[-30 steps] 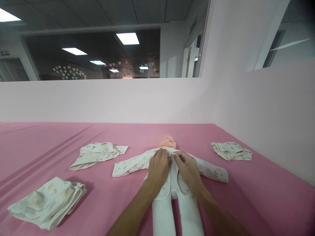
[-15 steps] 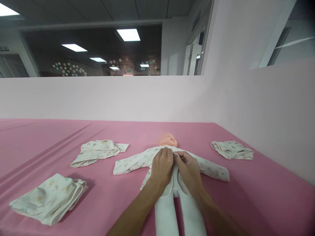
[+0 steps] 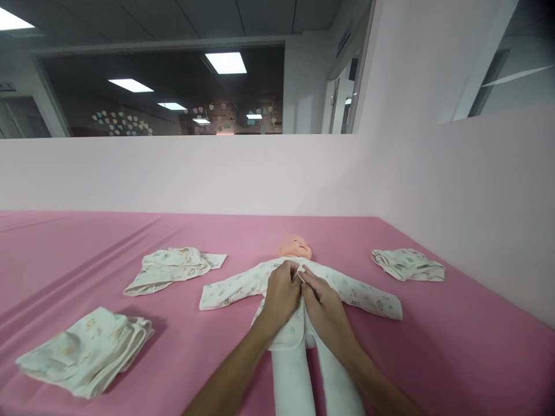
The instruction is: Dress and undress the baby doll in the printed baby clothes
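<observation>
3 folded garments (image 3: 87,352) flank the dressed doll (image 3: 291,330).

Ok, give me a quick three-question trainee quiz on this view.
1. True or false: the bare left hand and bare right hand are both at the front of the white printed cloth jacket on the peach-headed doll.
2. How many folded white printed cloth bundles lie apart from the doll?
3. The creased cloth sheet under the doll is: A) blue B) pink C) grey.

Key: 1. true; 2. three; 3. B.
</observation>
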Tool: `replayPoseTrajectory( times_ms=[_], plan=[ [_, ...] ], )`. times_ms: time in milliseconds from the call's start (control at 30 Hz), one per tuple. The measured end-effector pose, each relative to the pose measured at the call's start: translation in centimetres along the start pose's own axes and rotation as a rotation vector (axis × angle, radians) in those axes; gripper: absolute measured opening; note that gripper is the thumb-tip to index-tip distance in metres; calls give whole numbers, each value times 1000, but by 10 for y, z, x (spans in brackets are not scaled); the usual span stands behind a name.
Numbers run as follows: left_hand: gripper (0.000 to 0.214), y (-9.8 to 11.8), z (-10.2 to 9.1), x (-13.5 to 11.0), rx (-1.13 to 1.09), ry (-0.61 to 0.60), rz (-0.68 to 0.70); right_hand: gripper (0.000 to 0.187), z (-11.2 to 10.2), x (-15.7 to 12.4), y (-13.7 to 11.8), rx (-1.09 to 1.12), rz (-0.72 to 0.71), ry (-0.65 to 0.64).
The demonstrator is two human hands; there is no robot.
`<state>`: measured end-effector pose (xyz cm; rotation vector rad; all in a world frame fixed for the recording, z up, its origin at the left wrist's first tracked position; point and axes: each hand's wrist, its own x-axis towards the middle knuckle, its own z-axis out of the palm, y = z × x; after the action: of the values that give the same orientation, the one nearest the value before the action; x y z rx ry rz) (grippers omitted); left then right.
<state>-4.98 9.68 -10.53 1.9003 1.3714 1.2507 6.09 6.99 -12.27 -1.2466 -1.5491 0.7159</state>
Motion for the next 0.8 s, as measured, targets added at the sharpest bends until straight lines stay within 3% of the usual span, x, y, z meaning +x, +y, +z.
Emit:
replayPoseTrajectory(
  times_ms=[200, 333, 533, 667, 800],
  plan=[
    [17, -1, -11, 9, -193, -129, -122, 46, -1, -3, -3, -99, -43, -39],
    [20, 0, -15, 12, -226, -129, -169, 44, -2, -3, -4, -132, -88, -42],
    [21, 7, -12, 8, -257, -98, -273, 49, -3, -4, 1, -172, 7, 62],
    [16, 8, -9, 6, -292, -57, -248, 43, 0, -3, 3, -289, -137, 34],
    [25, 5, -7, 8, -209, -60, -200, 37, 1, -3, 1, -395, -204, 27]
  ],
)
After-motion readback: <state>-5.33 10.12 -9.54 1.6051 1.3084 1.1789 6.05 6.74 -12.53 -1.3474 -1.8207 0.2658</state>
